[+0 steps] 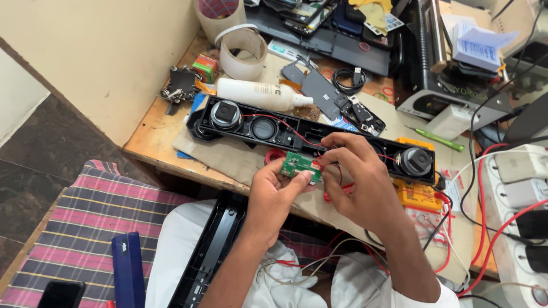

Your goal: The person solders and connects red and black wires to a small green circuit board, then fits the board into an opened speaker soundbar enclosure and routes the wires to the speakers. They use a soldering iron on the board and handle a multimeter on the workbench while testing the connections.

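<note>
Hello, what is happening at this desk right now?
A person sits at a cluttered wooden table. The left hand holds a small green circuit board, and the right hand pinches the red wires at its edge. Behind the hands lies an opened black speaker bar with its round drivers exposed. A white bottle lies beyond it.

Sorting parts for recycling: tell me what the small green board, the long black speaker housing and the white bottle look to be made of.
Green board: likely fibreglass circuit laminate, matte green with small soldered parts. Speaker housing: apparently moulded plastic, semi-gloss black with ribs and round driver openings. White bottle: probably plastic, smooth, opaque, faint sheen.
</note>
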A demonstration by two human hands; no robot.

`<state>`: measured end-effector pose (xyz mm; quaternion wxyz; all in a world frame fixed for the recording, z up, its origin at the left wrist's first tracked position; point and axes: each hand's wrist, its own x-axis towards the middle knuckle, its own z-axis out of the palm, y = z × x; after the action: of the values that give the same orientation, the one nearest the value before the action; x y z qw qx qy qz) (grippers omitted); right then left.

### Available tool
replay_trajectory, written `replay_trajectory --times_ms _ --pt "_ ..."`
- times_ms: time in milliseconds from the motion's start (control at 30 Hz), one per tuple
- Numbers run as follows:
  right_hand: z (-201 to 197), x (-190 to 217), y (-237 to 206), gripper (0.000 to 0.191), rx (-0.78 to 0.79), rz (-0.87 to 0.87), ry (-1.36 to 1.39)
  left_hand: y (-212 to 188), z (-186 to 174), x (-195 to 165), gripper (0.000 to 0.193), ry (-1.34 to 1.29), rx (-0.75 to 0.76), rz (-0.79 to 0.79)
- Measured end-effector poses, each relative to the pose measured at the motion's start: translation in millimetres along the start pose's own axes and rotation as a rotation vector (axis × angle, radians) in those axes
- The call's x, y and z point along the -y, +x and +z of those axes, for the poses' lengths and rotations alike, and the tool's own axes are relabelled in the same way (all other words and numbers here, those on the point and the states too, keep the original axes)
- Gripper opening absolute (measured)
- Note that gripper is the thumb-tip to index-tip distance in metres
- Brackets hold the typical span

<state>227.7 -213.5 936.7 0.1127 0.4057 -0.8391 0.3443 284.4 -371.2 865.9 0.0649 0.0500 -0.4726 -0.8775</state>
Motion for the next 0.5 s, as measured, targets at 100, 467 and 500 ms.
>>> replay_trajectory --times_ms 100,467,500 --pt "1 2 -6 0.027 0.01 -0.024 -0.06 -4 6 10 0.019 0.005 -0.019 -0.032" --pt "0 -25 -10 0.018 0.052 -0.108 -0.224 6 1 12 0.017 0.286 0.069 -0.062" --pt "1 -27 -10 0.018 0.061 -0.111 -0.217 8 2 9 0.017 0.372 0.078 -0.042"
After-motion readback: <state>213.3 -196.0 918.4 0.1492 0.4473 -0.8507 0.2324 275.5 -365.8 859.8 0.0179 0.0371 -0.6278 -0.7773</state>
